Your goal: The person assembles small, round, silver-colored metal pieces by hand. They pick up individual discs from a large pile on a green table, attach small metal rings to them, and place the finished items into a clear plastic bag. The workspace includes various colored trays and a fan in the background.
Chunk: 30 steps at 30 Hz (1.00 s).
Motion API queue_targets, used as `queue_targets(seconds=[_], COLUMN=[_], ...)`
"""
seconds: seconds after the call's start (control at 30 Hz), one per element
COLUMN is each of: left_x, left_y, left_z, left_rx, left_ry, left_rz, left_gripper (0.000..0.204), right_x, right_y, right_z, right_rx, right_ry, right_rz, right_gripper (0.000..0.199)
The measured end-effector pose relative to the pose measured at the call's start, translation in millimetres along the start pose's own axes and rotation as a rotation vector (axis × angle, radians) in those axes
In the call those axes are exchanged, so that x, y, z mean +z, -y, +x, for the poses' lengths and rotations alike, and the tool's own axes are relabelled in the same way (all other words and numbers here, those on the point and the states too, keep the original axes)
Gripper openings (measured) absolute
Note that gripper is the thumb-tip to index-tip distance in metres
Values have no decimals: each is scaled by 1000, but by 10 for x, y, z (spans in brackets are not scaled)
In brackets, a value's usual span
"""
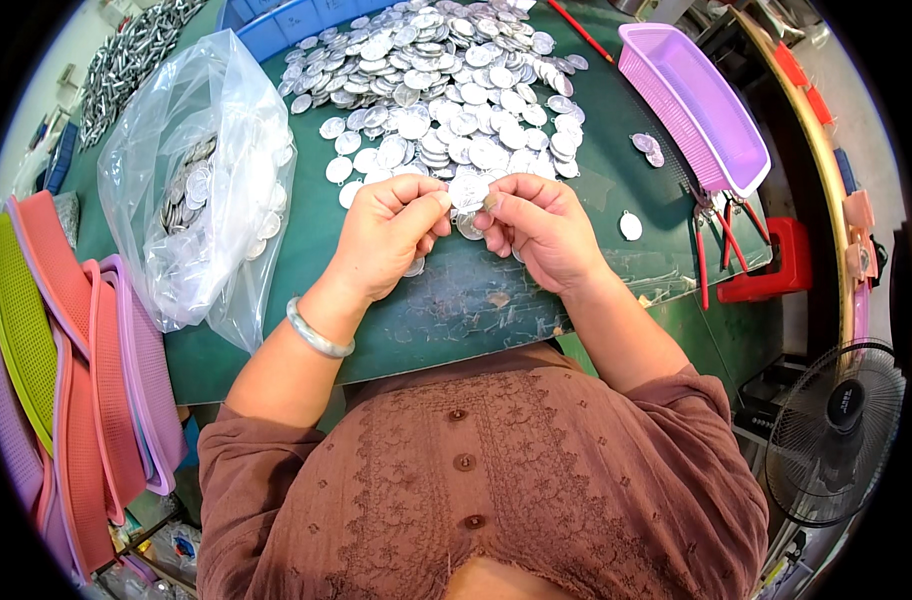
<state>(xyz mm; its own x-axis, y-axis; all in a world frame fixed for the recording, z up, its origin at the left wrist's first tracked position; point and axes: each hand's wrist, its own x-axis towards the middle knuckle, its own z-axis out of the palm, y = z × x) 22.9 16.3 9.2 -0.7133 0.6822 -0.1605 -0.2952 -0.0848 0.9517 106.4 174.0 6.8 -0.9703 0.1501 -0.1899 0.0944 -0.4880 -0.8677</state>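
Note:
Between my two hands is a round silver medallion (467,191), pinched at its left edge by my left hand (396,225) and at its right edge by my right hand (546,225). Both hands are closed, thumbs against fingers, just above the front of the green table. A pale bangle (319,330) circles my left wrist. Right beyond my hands spreads a large heap of similar silver medallions (426,75). A few more lie partly hidden under my fingers.
A clear plastic bag (141,200) of medallions stands at left, near a pile of metal pieces (136,60). At right are a purple basket (746,170), red-handled pliers (701,260), a loose medallion (630,226) and a black fan (834,430). Coloured baskets (76,380) stack at left.

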Motion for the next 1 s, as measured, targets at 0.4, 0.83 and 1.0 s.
queue_targets(seconds=[0.4, 0.83, 1.0], left_x=[-29, -24, -17], left_y=[2, 50, 49], left_z=[20, 37, 34], left_rx=[-82, -84, -90], left_ry=[27, 38, 33], left_rz=[-65, -60, -65], left_gripper=[11, 11, 11], right_x=[0, 82, 80], right_y=[-20, -5, -52], right_z=[-2, -70, -67], right_rx=[-21, -167, -245], right_ry=[33, -5, 22], right_rz=[-55, -386, -375], right_gripper=[11, 11, 9])
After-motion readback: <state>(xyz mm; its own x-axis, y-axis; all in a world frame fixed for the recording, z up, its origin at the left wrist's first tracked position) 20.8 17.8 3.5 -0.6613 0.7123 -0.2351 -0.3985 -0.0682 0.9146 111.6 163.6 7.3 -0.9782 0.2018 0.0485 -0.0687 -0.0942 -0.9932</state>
